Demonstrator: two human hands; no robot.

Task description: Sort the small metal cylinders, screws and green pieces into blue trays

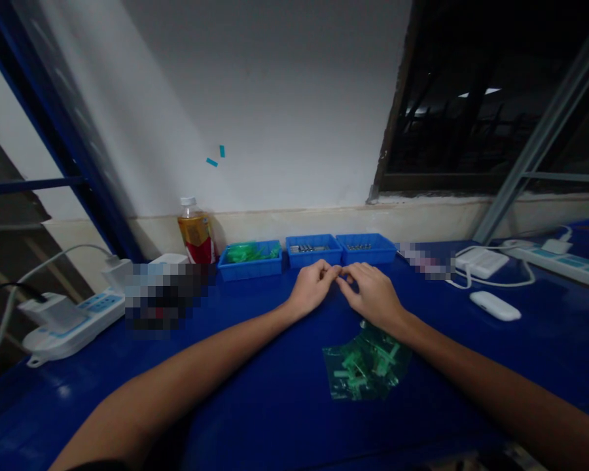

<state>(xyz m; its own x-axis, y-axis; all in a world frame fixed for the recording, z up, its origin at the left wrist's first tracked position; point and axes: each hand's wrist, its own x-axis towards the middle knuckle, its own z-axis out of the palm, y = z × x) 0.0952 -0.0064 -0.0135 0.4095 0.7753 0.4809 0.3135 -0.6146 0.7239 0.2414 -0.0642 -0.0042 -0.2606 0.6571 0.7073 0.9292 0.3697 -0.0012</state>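
My left hand (314,286) and my right hand (370,292) meet over the blue table, just in front of the small blue bins. Both are closed, with thumbs and fingertips pinched together and touching. Whatever lies between the fingertips is too small or hidden to name. Below my right wrist lie green see-through plastic bags (366,363) with pale parts inside. One blue bin (314,250) holds metal pins or screws, and the blue bin (366,248) to its right holds small metal pieces. The left blue bin (250,268) carries green plastic bags.
A drink bottle (196,232) stands by the wall beside the left bin. White power strips (73,324) with plugs and cables lie at both sides. A white oblong case (495,306) and a white charger (481,261) sit at the right.
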